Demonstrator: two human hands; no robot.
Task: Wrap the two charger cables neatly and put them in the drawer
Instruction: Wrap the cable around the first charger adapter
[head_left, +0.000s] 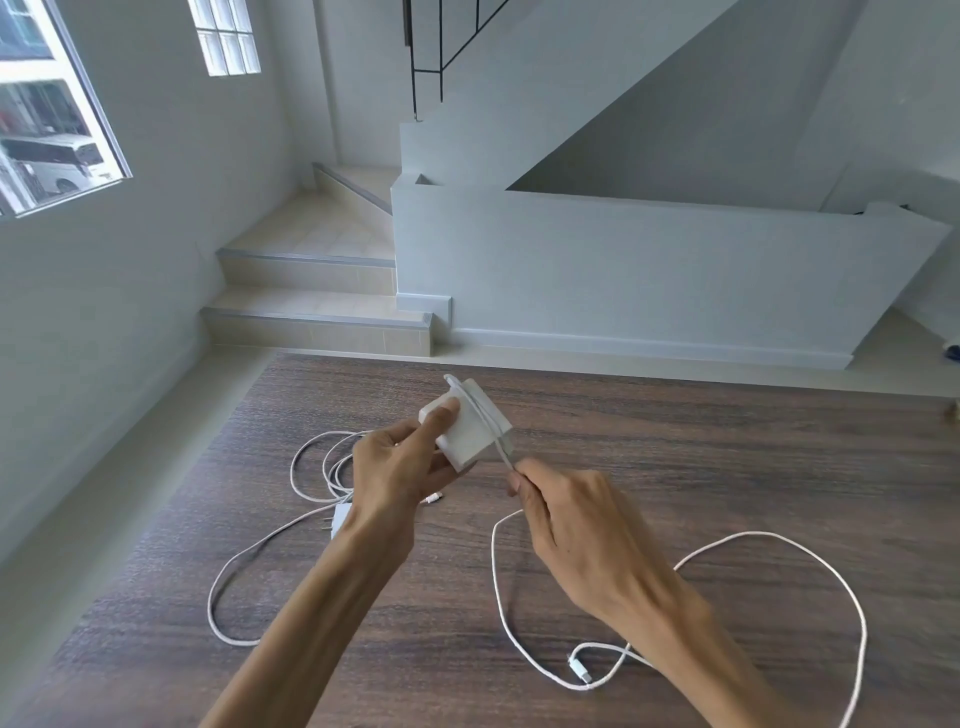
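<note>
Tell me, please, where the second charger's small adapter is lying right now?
In the head view the small adapter lies on the wooden table, left of centre, just beside the left hand wrist, below the coiled loops of its own cable.

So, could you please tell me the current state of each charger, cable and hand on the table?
Left hand: grips the large charger brick.
Large charger brick: lifted, cable partly wound round it.
Right hand: pinches the brick's cable taut.
Brick's cable: mostly loose on the table, plug end free.
Second charger: lying on the table, cable unwrapped.
</note>
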